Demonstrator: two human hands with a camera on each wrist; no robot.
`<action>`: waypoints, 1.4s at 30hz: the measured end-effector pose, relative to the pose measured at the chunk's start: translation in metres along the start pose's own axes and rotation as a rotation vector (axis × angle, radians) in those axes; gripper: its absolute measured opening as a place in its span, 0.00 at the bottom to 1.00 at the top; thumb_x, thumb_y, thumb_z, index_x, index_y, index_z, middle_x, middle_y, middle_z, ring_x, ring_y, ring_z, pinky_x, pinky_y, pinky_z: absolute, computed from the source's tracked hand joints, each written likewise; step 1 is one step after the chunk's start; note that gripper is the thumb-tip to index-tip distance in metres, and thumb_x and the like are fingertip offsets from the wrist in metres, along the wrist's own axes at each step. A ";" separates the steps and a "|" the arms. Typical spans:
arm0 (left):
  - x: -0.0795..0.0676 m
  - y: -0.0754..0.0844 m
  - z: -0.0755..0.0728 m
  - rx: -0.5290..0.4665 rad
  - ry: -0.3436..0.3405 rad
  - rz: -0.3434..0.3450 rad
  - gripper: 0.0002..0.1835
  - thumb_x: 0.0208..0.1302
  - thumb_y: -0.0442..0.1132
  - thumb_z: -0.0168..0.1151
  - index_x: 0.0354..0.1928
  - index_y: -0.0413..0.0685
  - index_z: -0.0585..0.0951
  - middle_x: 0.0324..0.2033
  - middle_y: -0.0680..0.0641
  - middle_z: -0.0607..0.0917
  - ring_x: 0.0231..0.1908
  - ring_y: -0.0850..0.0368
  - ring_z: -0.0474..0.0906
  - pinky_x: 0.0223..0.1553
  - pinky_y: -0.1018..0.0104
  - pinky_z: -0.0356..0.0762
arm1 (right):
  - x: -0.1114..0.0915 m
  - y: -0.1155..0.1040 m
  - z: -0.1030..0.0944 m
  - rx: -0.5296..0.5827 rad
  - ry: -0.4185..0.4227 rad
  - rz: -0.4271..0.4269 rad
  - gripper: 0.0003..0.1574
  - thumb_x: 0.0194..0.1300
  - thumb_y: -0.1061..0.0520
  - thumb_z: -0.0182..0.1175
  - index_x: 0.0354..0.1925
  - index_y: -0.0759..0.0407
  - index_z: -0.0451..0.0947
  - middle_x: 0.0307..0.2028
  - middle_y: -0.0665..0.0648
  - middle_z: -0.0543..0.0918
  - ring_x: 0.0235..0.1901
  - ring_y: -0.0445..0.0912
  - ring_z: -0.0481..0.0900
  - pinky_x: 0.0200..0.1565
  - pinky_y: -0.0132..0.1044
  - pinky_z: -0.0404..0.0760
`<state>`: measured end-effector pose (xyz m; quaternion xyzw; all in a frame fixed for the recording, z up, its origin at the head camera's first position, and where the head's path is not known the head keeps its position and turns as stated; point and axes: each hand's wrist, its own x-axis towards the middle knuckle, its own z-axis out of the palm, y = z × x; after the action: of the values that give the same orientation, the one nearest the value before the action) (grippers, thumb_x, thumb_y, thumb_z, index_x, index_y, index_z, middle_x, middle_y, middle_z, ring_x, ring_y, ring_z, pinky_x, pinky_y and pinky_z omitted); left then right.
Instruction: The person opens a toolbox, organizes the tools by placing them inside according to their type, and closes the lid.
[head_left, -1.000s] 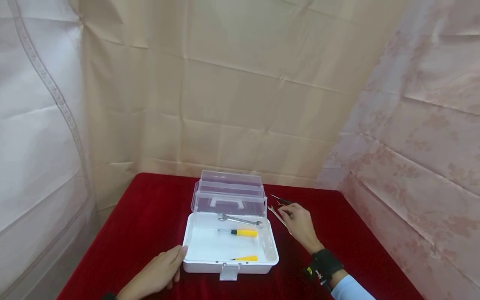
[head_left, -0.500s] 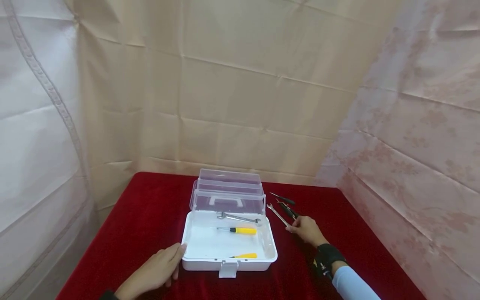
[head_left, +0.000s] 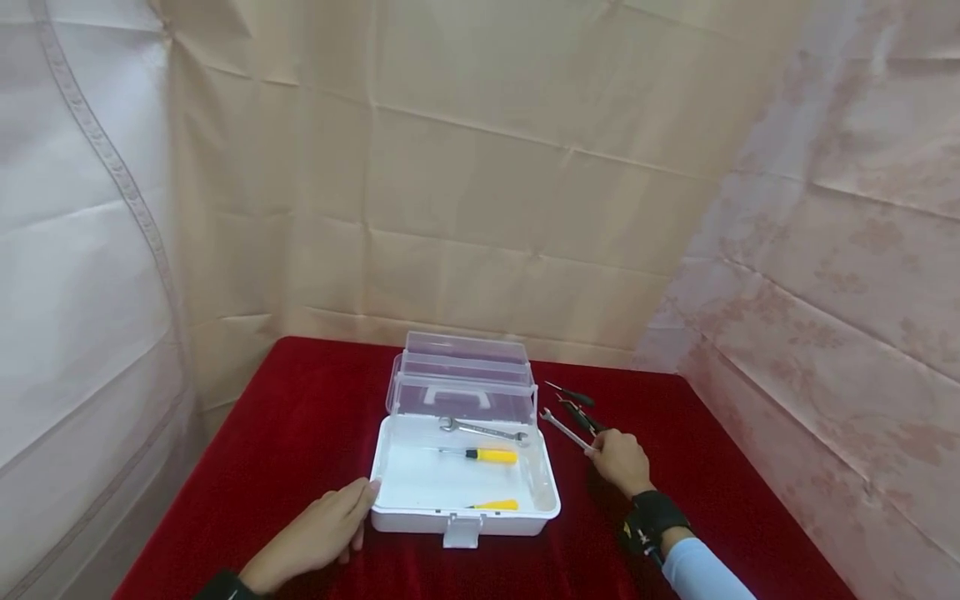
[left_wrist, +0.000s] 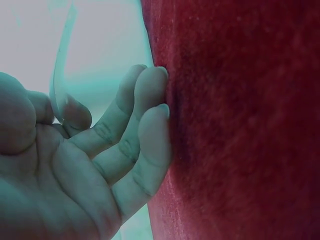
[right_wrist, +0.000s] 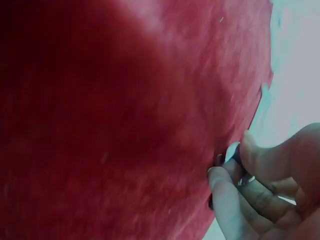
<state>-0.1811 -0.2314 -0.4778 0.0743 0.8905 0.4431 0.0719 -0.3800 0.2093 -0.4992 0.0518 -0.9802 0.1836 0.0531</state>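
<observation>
A white toolbox (head_left: 408,475) with its clear lid (head_left: 465,387) swung back stands on red cloth. My left hand (head_left: 330,521) grips its near left corner, thumb over the rim (left_wrist: 61,65) and the other fingers bent against the outer side and the cloth. To the right of the box, my right hand (head_left: 622,462) pinches the near end of a silver wrench (head_left: 566,429) between thumb and fingers; the wrench's far open jaw points toward the lid. In the right wrist view, a shiny bit of metal (right_wrist: 232,150) shows between thumb and index finger.
Inside the box lie another wrench (head_left: 483,430), a yellow-handled screwdriver (head_left: 491,455) and a smaller yellow-handled tool (head_left: 495,505). Dark-handled pliers (head_left: 577,414) and a dark screwdriver (head_left: 572,393) rest on the cloth behind the right hand. Draped cloth walls (head_left: 465,167) surround the table.
My right hand has drawn back toward me from the pliers and now pinches the wrench's near end. The left hand stays at the box corner.
</observation>
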 end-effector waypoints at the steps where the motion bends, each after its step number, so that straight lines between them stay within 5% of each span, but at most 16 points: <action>1: 0.000 0.000 0.000 0.000 -0.002 0.000 0.26 0.83 0.60 0.38 0.36 0.48 0.73 0.18 0.50 0.77 0.16 0.52 0.75 0.22 0.64 0.68 | -0.001 0.002 -0.002 -0.007 0.014 0.004 0.09 0.64 0.55 0.72 0.30 0.59 0.86 0.22 0.51 0.80 0.22 0.46 0.76 0.24 0.40 0.73; 12: 0.000 -0.002 0.003 -0.009 0.001 -0.016 0.27 0.81 0.62 0.39 0.36 0.48 0.73 0.18 0.49 0.77 0.16 0.52 0.75 0.21 0.64 0.67 | -0.012 0.018 -0.013 0.169 0.028 0.049 0.09 0.68 0.58 0.66 0.31 0.62 0.85 0.19 0.49 0.82 0.17 0.42 0.78 0.19 0.37 0.77; 17: -0.001 -0.001 0.005 -0.034 0.000 -0.018 0.22 0.84 0.55 0.41 0.37 0.47 0.71 0.20 0.49 0.77 0.16 0.52 0.75 0.21 0.64 0.68 | -0.014 0.019 -0.015 0.261 0.029 0.058 0.09 0.70 0.58 0.66 0.35 0.64 0.85 0.22 0.53 0.84 0.20 0.43 0.81 0.21 0.36 0.81; 28: 0.002 0.003 0.008 -0.034 0.066 -0.003 0.18 0.84 0.50 0.43 0.37 0.45 0.70 0.21 0.48 0.76 0.15 0.52 0.75 0.19 0.65 0.69 | -0.013 0.015 -0.032 0.366 0.053 0.054 0.09 0.68 0.59 0.70 0.38 0.66 0.84 0.25 0.55 0.85 0.21 0.44 0.83 0.23 0.36 0.82; 35: 0.004 0.003 0.010 -0.059 0.086 -0.073 0.19 0.83 0.53 0.45 0.39 0.45 0.70 0.21 0.45 0.74 0.16 0.51 0.74 0.20 0.65 0.68 | -0.012 0.012 -0.043 0.391 0.088 0.029 0.11 0.67 0.59 0.71 0.40 0.67 0.85 0.26 0.56 0.86 0.22 0.45 0.83 0.24 0.35 0.82; 42: 0.004 0.003 0.009 -0.032 0.068 -0.046 0.21 0.83 0.56 0.43 0.38 0.46 0.70 0.21 0.46 0.74 0.16 0.51 0.74 0.20 0.65 0.68 | -0.013 0.009 -0.047 0.415 0.100 0.032 0.13 0.68 0.56 0.70 0.42 0.66 0.85 0.27 0.56 0.87 0.23 0.45 0.85 0.25 0.35 0.83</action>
<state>-0.1833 -0.2222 -0.4811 0.0375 0.8867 0.4577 0.0529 -0.3641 0.2361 -0.4602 0.0367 -0.9182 0.3847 0.0867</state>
